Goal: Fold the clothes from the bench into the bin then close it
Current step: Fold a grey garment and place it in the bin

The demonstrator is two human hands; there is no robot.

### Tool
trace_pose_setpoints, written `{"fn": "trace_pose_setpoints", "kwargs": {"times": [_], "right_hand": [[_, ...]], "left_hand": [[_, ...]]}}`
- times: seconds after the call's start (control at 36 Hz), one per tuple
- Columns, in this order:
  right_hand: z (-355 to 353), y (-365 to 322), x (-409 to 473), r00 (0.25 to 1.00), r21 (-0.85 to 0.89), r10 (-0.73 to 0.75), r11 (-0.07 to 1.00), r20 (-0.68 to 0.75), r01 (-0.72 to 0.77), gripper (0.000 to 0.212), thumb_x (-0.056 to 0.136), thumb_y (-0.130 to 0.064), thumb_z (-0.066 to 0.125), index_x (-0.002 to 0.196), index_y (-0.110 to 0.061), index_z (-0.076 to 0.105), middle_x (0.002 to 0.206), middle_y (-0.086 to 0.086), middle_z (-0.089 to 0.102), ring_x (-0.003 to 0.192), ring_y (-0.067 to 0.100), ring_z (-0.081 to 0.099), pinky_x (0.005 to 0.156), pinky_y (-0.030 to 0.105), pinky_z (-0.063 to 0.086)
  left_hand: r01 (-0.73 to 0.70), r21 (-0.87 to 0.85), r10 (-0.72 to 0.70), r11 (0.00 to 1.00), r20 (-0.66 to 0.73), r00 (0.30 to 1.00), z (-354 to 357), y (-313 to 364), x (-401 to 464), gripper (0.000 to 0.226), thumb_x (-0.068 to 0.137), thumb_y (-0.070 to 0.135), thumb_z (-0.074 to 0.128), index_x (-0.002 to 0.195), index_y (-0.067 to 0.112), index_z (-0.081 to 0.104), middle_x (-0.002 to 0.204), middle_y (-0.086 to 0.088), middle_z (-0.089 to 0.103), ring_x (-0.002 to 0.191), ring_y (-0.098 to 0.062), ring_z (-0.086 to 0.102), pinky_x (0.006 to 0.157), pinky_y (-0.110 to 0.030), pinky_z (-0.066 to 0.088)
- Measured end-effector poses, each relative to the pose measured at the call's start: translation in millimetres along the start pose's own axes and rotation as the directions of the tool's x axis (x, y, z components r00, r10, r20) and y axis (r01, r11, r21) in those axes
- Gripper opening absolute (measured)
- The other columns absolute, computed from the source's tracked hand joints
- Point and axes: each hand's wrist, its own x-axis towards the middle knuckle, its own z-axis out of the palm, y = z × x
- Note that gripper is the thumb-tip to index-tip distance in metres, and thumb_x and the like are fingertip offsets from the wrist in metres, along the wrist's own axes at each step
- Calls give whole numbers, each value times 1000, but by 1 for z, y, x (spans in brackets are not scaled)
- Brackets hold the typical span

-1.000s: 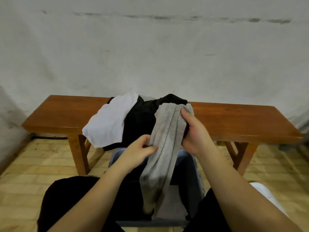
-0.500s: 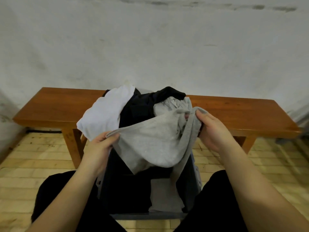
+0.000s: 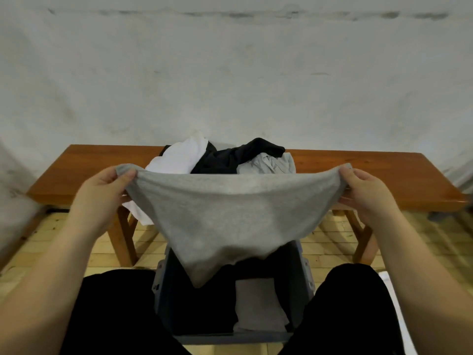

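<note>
A grey garment (image 3: 230, 213) is stretched wide between my hands in front of the wooden bench (image 3: 384, 175). My left hand (image 3: 102, 193) pinches its left corner and my right hand (image 3: 368, 193) pinches its right corner. Its lower part hangs over the open blue-grey bin (image 3: 305, 275) between my knees. Inside the bin lie a dark folded piece and a grey folded piece (image 3: 258, 303). On the bench behind sits a pile: a white garment (image 3: 179, 157), a black garment (image 3: 230, 157) and another grey one (image 3: 271, 162).
A pale wall rises right behind the bench. The floor is light wooden planks. My dark-trousered legs flank the bin on both sides. A white object (image 3: 391, 285) lies on the floor at the lower right.
My hands have moved apart, and the grey garment, bunched and hanging a second ago, is now spread wide between them.
</note>
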Motion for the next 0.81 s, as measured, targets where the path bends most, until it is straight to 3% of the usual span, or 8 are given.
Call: {"fn": "trace_pose_setpoints", "kwargs": {"times": [0.08, 0.17, 0.22, 0.39, 0.47, 0.53, 0.75, 0.81], "right_hand": [[-1, -4, 4, 997, -42, -55, 998, -46, 53, 23, 99, -46, 50, 98, -29, 65, 108, 0, 67, 99, 24, 65, 85, 47, 57], [3, -2, 12, 999, -196, -42, 980, -3, 40, 36, 99, -48, 49, 114, -20, 65, 106, 3, 67, 99, 28, 64, 87, 50, 57], [4, 1, 18, 1000, -221, 7, 975, 17, -4, 39, 100, -45, 50, 118, -13, 63, 106, 6, 66, 98, 29, 63, 86, 49, 57], [0, 4, 23, 999, -203, -13, 979, 42, 21, 32, 102, -33, 51, 130, -19, 56, 120, 3, 59, 111, 26, 57, 91, 46, 55], [-2, 4, 18, 994, -144, 4, 989, 105, 11, 26, 103, -28, 48, 125, -18, 60, 119, 3, 60, 110, 24, 58, 79, 36, 56], [-4, 4, 16, 990, -116, 6, 993, 138, 10, 24, 104, -25, 48, 120, -17, 63, 118, 5, 62, 110, 24, 59, 78, 34, 55], [-6, -1, 9, 975, -49, -53, 997, 214, 65, 25, 100, -18, 52, 124, -17, 60, 122, 4, 61, 117, 21, 56, 98, 36, 48], [-5, -1, 8, 974, -149, -97, 980, 203, 128, 31, 98, -22, 57, 129, -19, 58, 123, -1, 60, 118, 20, 55, 104, 40, 45]], "left_hand": [[-43, 86, 43, 995, 1, 999, -7, 9, 7, 9, 97, 38, 55, 98, 35, 64, 101, 9, 68, 94, -15, 64, 82, -36, 53], [12, 256, -27, 967, 53, 998, -8, 8, 18, 28, 97, 37, 56, 117, 19, 62, 107, 0, 66, 102, -26, 62, 92, -50, 53], [50, 319, -78, 946, 76, 994, -6, 7, 24, 25, 98, 32, 57, 115, 15, 60, 107, -5, 63, 102, -27, 59, 94, -51, 51], [82, 213, -95, 974, 55, 994, -11, 1, 34, 34, 99, 30, 56, 132, 23, 53, 119, -2, 57, 110, -24, 54, 87, -38, 50], [103, 139, -120, 985, 117, 986, -18, -2, 34, 14, 100, 27, 54, 111, 26, 62, 118, -2, 60, 109, -25, 57, 84, -37, 52], [108, 99, -121, 989, 139, 983, -21, -2, 35, 20, 102, 21, 50, 101, 23, 70, 116, -6, 63, 109, -27, 58, 87, -40, 52], [59, 126, -74, 990, 115, 991, -19, -3, 31, 30, 102, 11, 45, 99, 21, 73, 112, -2, 65, 112, -26, 57, 98, -46, 50], [48, 163, -71, 986, 139, 988, -19, -2, 30, 27, 102, 13, 46, 101, 26, 70, 118, 0, 63, 117, -26, 55, 103, -45, 46]]}}
